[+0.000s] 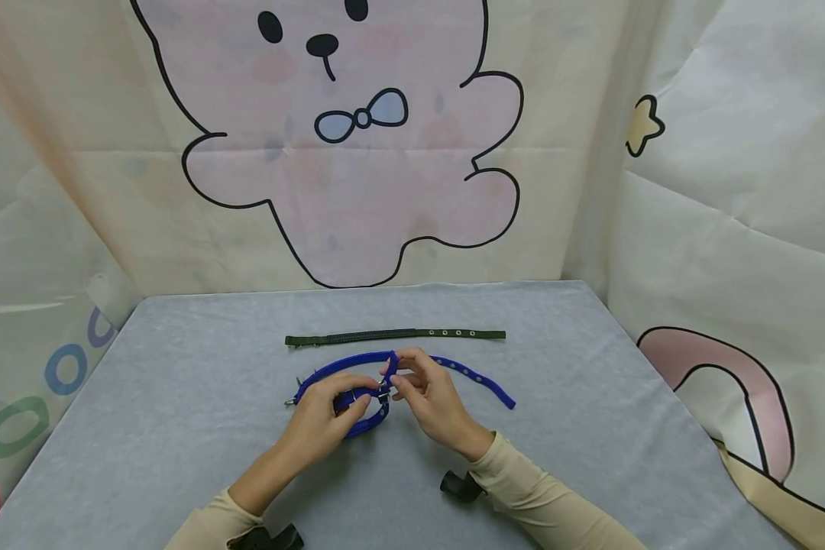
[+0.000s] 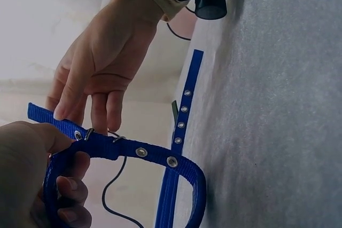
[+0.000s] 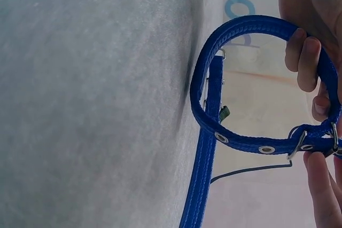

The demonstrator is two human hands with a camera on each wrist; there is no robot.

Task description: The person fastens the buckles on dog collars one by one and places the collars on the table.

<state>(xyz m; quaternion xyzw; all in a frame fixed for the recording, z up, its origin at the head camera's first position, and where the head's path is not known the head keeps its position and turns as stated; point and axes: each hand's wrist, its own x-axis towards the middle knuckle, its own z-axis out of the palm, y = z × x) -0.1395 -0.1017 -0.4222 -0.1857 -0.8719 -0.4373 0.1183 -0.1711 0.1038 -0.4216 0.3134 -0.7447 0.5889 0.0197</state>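
A blue collar [image 1: 376,422], buckled into a loop, is held up between both hands. My left hand [image 1: 326,416] grips the loop beside its metal buckle [image 3: 298,145], thumb on the strap in the left wrist view. On the other side, my right hand [image 1: 431,396] pinches the strap's free end [image 2: 40,112] past the buckle, fingertips close to the metal. Silver eyelets [image 2: 172,161] line the lower band of the loop. Behind the hands a second blue collar [image 1: 477,376] lies unfastened in a curve, its middle partly hidden by the right hand.
Farther back, a dark green collar [image 1: 395,334] lies straight across the grey cloth-covered table [image 1: 199,359]. Printed curtains [image 1: 550,229] stand behind and at both sides. Black wrist devices [image 1: 462,486] hang by the sleeves.
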